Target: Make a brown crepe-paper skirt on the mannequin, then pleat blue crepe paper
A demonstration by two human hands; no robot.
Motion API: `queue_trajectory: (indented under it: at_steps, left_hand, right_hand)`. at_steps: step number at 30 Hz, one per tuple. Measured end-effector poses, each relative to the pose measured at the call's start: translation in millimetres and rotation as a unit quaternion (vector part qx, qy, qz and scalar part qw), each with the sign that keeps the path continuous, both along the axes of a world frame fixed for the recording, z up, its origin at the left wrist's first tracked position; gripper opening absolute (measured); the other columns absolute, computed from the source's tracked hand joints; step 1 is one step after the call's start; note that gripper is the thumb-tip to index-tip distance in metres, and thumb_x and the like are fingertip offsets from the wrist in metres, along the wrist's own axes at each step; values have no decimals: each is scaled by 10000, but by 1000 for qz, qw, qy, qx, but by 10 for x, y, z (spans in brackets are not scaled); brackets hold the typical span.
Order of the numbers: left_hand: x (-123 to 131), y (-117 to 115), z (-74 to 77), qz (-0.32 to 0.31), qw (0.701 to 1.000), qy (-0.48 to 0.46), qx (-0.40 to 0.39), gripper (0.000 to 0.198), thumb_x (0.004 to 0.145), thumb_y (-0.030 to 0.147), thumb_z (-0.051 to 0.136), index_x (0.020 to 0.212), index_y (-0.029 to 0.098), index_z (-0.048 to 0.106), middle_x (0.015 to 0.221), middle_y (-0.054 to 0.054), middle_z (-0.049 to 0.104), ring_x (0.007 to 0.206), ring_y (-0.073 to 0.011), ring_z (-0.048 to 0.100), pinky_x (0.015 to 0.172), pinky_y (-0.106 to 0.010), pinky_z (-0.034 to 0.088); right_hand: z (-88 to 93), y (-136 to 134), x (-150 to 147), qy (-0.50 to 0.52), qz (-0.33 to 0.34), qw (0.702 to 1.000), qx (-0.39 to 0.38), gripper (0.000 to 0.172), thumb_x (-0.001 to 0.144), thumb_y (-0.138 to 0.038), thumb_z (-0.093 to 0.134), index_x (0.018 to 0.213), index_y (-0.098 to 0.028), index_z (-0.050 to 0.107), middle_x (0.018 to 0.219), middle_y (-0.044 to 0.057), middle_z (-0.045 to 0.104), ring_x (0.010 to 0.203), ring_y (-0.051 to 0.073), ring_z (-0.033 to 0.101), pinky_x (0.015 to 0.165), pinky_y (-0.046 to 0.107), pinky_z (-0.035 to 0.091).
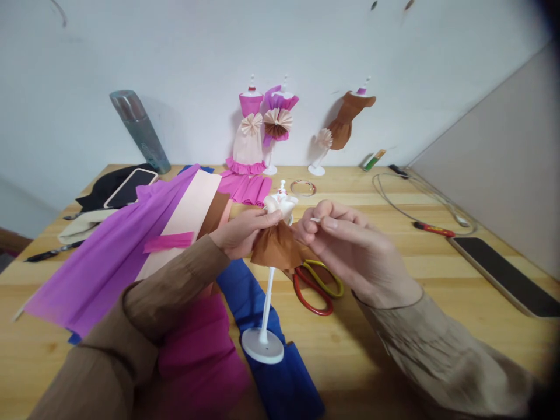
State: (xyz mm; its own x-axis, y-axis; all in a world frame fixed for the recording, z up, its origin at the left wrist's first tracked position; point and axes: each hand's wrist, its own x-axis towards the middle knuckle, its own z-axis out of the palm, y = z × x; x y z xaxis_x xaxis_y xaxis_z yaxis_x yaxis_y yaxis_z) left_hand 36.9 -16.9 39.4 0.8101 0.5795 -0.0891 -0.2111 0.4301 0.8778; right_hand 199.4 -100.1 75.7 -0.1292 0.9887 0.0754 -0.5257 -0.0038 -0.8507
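Observation:
A miniature dress form on a white stand (266, 309) rises in front of me, dressed in a white ruffled paper top (280, 204) and a brown paper skirt (280, 245). My left hand (249, 230) is closed round its waist from the left, thumb over the front. Just right of the skirt, my right hand (350, 245) pinches a small white piece (315, 220) between thumb and finger; its exact kind is too small to make out. Scissors with red and yellow handles (317, 287) lie beneath and behind the right hand, their blades hidden.
Purple (118, 245), magenta (201, 344) and blue paper (289, 373) spread left and below. Dressed forms (250, 134) stand by the wall, with a spray can (142, 131) leaning at left. A phone (503, 274), cable (437, 198) and glue stick (374, 160) lie at right.

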Motion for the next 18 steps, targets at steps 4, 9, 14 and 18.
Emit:
queue_trajectory:
  at_steps: [4, 9, 14, 18]
  left_hand:
    - [8, -9, 31, 11, 999, 32, 27, 452, 681, 472, 810, 916, 104, 692, 1003, -107, 707, 1078, -257, 604, 1017, -376, 408]
    - [36, -24, 41, 16, 999, 46, 22, 278, 707, 325, 785, 846, 101, 695, 831, -70, 698, 909, -200, 629, 914, -342, 444]
    - [32, -23, 64, -5, 999, 43, 19, 206, 774, 299, 700, 793, 95, 684, 759, -74, 680, 817, -182, 626, 839, -332, 457]
    - [12, -19, 68, -10, 999, 44, 5, 204, 767, 295, 709, 852, 112, 678, 803, -64, 686, 825, -174, 629, 836, -322, 460]
  right_hand:
    - [5, -19, -20, -21, 2, 1000, 12, 87, 736, -223, 771, 708, -181, 701, 670, 10, 637, 677, 119, 554, 680, 247, 440]
    - [-34, -42, -47, -85, 20, 993, 79, 79, 793, -206, 726, 727, -183, 688, 722, 20, 654, 718, 136, 571, 714, 274, 426]
    - [-59, -75, -26, -144, 43, 983, 106, 99, 832, -236, 699, 755, -193, 653, 789, 20, 653, 758, 144, 565, 711, 289, 419]
    - [23, -154, -54, -223, 47, 966, 120, 126, 839, -247, 677, 736, -191, 631, 816, 40, 651, 751, 157, 572, 666, 302, 440]
